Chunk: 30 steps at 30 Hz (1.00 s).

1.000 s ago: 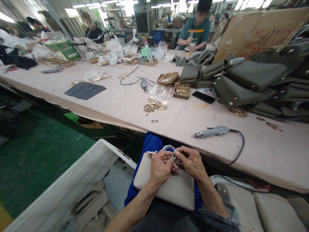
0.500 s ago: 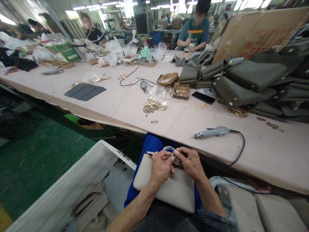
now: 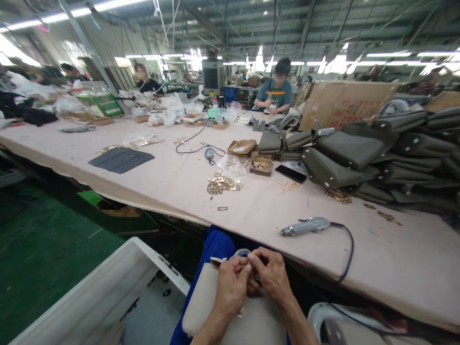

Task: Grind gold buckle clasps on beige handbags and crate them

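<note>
A beige leather bag (image 3: 212, 311) lies on my lap over blue cloth (image 3: 214, 244). My left hand (image 3: 230, 287) and my right hand (image 3: 271, 278) meet at the bag's top edge, fingers pinched together around a small clear plastic wrap and hardware (image 3: 244, 254) there. What exactly sits between the fingertips is too small to make out. A grey electric screwdriver (image 3: 305, 225) with a black cable lies on the table just beyond my hands.
Long pink worktable (image 3: 161, 177) with a pile of gold metal fittings (image 3: 221, 183), small cardboard boxes (image 3: 242, 147), a phone (image 3: 290, 173), dark grey bags (image 3: 345, 153) stacked at right. White bin (image 3: 82, 302) at lower left. Other people work at the far end.
The view has tilted upward, so hands and bag sit lower in frame. My fingers stay pinched at the bag's top edge, drawn closer together.
</note>
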Available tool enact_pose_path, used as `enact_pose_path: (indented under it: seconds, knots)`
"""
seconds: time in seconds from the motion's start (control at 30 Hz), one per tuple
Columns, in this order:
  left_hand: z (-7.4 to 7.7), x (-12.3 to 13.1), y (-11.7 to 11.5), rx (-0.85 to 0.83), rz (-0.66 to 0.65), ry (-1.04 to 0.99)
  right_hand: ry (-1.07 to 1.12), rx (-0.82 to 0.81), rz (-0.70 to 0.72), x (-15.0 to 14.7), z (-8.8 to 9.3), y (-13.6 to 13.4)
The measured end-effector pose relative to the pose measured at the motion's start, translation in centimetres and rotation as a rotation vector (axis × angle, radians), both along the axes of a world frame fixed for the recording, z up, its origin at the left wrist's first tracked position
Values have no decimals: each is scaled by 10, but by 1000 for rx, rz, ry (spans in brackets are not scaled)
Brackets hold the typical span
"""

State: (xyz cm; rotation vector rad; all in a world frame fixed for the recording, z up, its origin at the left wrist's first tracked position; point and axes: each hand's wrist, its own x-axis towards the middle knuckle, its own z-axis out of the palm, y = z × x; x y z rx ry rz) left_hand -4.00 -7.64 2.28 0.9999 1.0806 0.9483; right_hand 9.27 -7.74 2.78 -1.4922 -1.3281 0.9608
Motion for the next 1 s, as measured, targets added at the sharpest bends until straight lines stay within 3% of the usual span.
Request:
enact_pose_path:
  seconds: [0.17,0.3,0.5,0.63,0.73,0.87,1.0]
  knots:
    - [-2,-1,4,37,58,-3,-170,63,-36,-9,-6,8]
    - [-10,1,7,-49,102,-18,-401,64,-7,-9,1,30]
    - [-20,4,9,-107,159,-68,-586,289,55,-18,24,109]
    - [-23,3,10,-105,175,-87,-630,330,212,-38,14,172]
    - [-23,1,9,-102,175,-90,-663,299,285,-47,-1,203]
    - [-26,0,9,-111,175,-85,-688,277,332,-50,-8,219]
    - [-27,1,11,-111,180,-102,-706,281,385,-50,-5,212]
